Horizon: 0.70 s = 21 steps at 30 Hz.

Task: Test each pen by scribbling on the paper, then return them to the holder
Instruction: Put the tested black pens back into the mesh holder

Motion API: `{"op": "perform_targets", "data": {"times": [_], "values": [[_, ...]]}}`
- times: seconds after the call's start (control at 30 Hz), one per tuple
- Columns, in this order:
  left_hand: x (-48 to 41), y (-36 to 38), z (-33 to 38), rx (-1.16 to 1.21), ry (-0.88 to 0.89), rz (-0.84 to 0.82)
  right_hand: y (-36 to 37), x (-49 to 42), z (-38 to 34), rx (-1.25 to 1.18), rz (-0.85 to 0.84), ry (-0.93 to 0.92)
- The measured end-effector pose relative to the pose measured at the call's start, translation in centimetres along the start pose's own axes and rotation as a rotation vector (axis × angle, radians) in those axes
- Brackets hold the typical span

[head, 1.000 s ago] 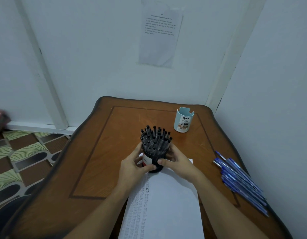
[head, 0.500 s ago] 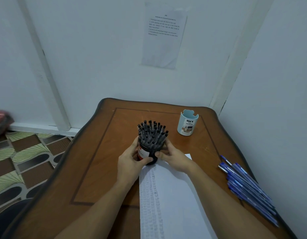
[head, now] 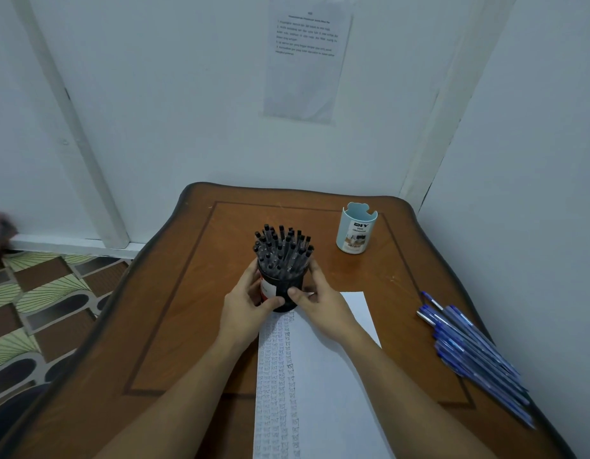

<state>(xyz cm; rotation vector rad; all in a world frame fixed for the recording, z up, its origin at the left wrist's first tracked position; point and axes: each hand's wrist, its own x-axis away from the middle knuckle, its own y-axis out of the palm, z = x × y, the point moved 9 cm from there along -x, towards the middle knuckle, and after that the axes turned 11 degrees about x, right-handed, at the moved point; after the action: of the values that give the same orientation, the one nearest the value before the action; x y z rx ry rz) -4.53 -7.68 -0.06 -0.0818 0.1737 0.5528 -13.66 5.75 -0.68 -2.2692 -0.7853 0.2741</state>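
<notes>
A black round holder (head: 282, 288) packed with several black pens (head: 282, 250) stands upright on the wooden table, at the far end of a white paper (head: 323, 385) that carries columns of scribbles along its left side. My left hand (head: 245, 309) grips the holder's left side with the thumb across its front. My right hand (head: 322, 304) grips its right side, thumb on the front. A pile of several blue pens (head: 472, 356) lies on the table to the right.
A pale blue desk organizer cup (head: 353, 231) stands empty at the back right of the table (head: 174, 326). White walls close the back and right. A printed sheet (head: 305, 58) hangs on the back wall. Patterned floor lies to the left.
Both hands have carried the black holder a little farther from me along the table, off the paper's top edge. The camera view has tilted and shifted slightly.
</notes>
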Motion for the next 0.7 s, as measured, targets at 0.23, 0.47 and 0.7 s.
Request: {"op": "perform_targets", "data": {"times": [0.23, 0.47, 0.7], "values": [[0.1, 0.6, -0.1, 0.002, 0.026, 0.014, -1.7, 0.2, 0.8, -0.114, -0.052, 0.045], [0.0, 0.5, -0.6, -0.003, 0.027, 0.024, -10.8, -3.3, 6.1, -0.149, 0.448, 0.261], [-0.2, 0.3, -1.3, 0.018, 0.008, 0.036, -13.0, -8.5, 8.4, -0.359, 0.404, 0.436]]}}
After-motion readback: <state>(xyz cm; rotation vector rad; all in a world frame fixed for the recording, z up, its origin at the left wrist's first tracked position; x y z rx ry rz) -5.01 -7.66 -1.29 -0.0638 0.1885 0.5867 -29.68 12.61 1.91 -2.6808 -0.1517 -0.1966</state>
